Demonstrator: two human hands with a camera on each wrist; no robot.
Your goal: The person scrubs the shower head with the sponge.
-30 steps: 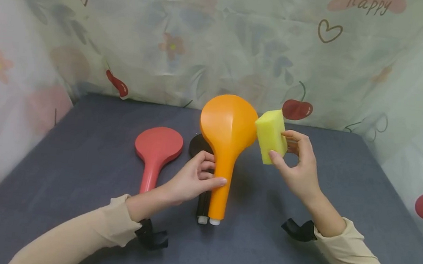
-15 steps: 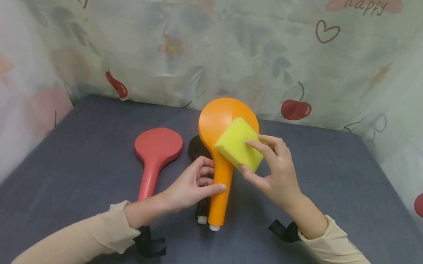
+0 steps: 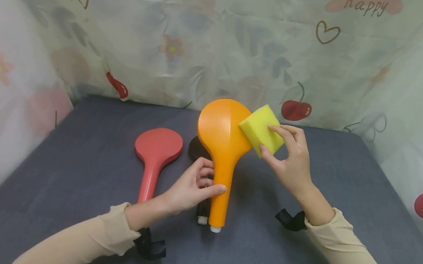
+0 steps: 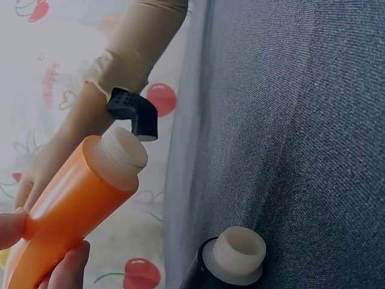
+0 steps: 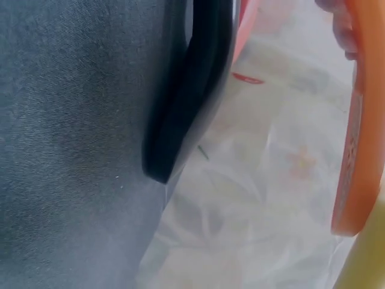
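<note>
My left hand grips the handle of an orange shower head, held up off the table with its smooth back towards me. In the left wrist view its white threaded end points out past my fingers. My right hand pinches a yellow sponge between thumb and fingers. The sponge lies against the right edge of the orange head. Partly behind the orange handle, a black shower head rests on the table. A red shower head lies to the left, its handle end hidden behind my left forearm.
Dark grey cloth covers the table. A patterned curtain with cherries and flowers hangs at the back and both sides. Black curved pieces are worn at both wrists.
The sponge moved from the right edge of the orange shower head down and left across its neck, then back up and right to the edge. The orange shower head has sunk slightly.
</note>
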